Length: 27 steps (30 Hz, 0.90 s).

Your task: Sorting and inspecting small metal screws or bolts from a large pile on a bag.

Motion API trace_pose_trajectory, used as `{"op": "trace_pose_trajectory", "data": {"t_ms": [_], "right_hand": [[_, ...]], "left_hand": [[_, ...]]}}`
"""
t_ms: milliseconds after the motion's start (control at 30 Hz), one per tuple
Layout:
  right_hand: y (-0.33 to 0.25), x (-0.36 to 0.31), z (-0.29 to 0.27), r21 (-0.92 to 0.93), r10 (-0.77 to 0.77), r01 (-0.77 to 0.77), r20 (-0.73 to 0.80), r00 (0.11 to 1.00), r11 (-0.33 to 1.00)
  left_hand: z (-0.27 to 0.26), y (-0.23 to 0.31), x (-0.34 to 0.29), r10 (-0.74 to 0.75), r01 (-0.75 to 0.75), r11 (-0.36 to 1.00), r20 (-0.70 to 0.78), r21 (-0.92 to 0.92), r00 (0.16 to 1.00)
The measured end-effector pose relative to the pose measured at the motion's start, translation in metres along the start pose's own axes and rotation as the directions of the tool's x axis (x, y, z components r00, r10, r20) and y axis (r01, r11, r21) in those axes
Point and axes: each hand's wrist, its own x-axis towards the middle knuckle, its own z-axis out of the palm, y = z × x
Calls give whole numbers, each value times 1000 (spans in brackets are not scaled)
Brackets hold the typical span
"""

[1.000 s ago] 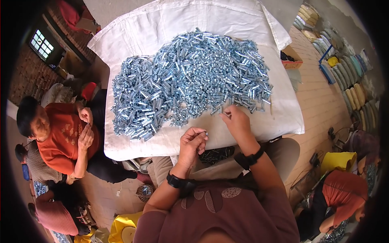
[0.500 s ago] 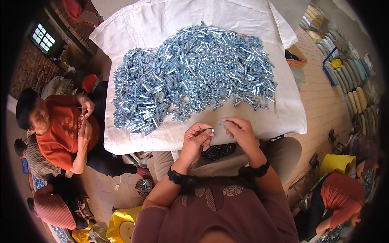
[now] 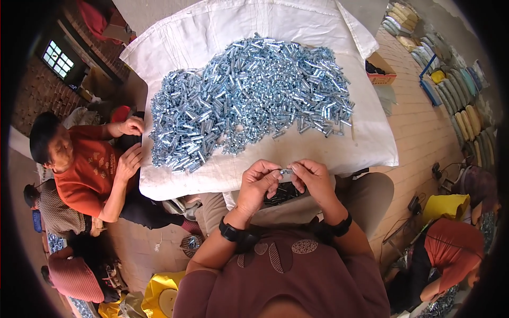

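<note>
My left hand [image 3: 259, 183] and my right hand [image 3: 314, 180] meet just in front of the table's near edge. Between their fingertips is a small silvery metal sleeve [image 3: 287, 171], lying sideways. Left fingers pinch its left end, where a small nut-like piece is mostly covered; thumb and forefinger of the right pinch the other end. Beyond them a broad heap of bluish-silver metal sleeves and small nut-like pieces [image 3: 254, 95] spreads over a white cloth [image 3: 366, 108]. Below my hands, dark parts [image 3: 281, 196] lie partly hidden in a container on my lap.
A co-worker in an orange shirt [image 3: 87, 164] sits at the table's left, hands by its edge. Another person in red [image 3: 450, 254] bends at lower right. A cardboard box [image 3: 380, 71] stands beyond the right edge. Filled sacks [image 3: 466, 119] line the right wall; a yellow bag [image 3: 159, 291] lies lower left.
My right hand has come left and slightly down, bringing the sleeve against the small piece in my left fingers. The co-worker's hands have moved apart to the table's edge.
</note>
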Motion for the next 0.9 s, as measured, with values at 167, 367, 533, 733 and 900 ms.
{"op": "trace_pose_trajectory", "data": {"t_ms": [167, 367, 533, 733, 900], "right_hand": [[-4, -3, 1, -61, 0, 0, -8, 1000, 998], [-7, -3, 0, -21, 67, -65, 88, 994, 998], [1, 2, 4, 122, 197, -221, 179, 964, 968], [4, 16, 11, 200, 207, -247, 201, 957, 948], [15, 38, 2, -326, 26, 52, 231, 972, 944]], "left_hand": [[2, -1, -3, 27, -27, 992, -1, 121, 1000], [-8, 2, -3, -91, 101, 993, 140, -69, 986], [-24, -12, 0, -132, 189, 958, 254, -217, 958], [-34, -16, 9, -90, 157, 950, 246, -269, 965], [-47, 5, 19, -221, 260, 959, 279, -113, 935]]}}
